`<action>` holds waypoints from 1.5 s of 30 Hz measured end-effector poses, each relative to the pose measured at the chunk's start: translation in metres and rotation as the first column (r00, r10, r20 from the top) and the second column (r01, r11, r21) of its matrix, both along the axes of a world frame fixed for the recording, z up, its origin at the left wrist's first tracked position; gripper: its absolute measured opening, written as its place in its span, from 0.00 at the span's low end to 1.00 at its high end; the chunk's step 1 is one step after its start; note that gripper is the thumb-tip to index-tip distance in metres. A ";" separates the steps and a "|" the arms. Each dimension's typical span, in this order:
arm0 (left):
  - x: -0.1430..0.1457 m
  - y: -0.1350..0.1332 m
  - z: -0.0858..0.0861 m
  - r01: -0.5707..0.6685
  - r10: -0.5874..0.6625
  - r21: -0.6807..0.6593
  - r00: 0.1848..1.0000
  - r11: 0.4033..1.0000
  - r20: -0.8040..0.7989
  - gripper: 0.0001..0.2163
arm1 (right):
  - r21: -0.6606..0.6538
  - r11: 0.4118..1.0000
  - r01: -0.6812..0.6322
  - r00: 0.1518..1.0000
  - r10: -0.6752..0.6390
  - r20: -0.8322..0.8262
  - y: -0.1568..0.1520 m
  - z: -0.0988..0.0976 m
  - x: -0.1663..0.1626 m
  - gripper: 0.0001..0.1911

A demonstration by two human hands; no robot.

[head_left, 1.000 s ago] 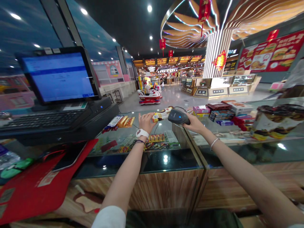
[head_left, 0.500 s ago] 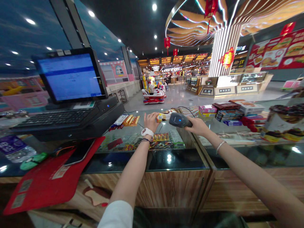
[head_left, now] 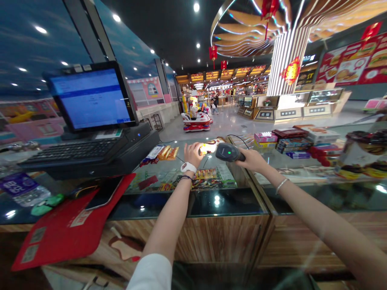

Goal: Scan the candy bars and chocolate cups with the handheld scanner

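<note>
In my right hand (head_left: pixel 250 160) is a dark barcode scanner (head_left: pixel 227 152), its handle gripped and a green light showing on top. Its head points left at a white-and-yellow snack package (head_left: pixel 207 148), which is brightly lit. My left hand (head_left: pixel 191 154) is closed on the left end of that package, with some fingers hidden behind it. Both hands are above the glass counter (head_left: pixel 169 173). Left of my left hand lie several gold snack packets (head_left: pixel 168 153) on the glass.
At left stand a monitor (head_left: pixel 92 98) and keyboard (head_left: pixel 72 151). A phone (head_left: pixel 104 193) rests on a red sheet (head_left: pixel 69 231) near a water bottle (head_left: pixel 22 187). Snack boxes (head_left: pixel 292 145) and large cups (head_left: pixel 359 155) are at right. The scanner's cable (head_left: pixel 238 137) curves behind it.
The scanner's light has turned from blue to green, and the package is now lit up. Both hands keep nearly the same place; the view has shifted slightly.
</note>
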State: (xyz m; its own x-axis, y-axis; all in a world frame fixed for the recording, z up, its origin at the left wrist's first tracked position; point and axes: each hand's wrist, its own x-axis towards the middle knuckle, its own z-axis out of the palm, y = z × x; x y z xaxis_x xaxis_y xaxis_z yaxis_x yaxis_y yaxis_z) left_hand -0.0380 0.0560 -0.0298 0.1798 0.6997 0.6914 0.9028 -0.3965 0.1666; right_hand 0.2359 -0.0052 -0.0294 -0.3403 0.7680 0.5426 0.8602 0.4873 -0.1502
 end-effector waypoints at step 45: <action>0.009 -0.010 0.006 -0.002 -0.002 0.024 0.986 1.000 0.164 0.21 | -0.117 0.953 -0.280 0.942 0.248 -0.227 0.071 -0.040 0.056 0.36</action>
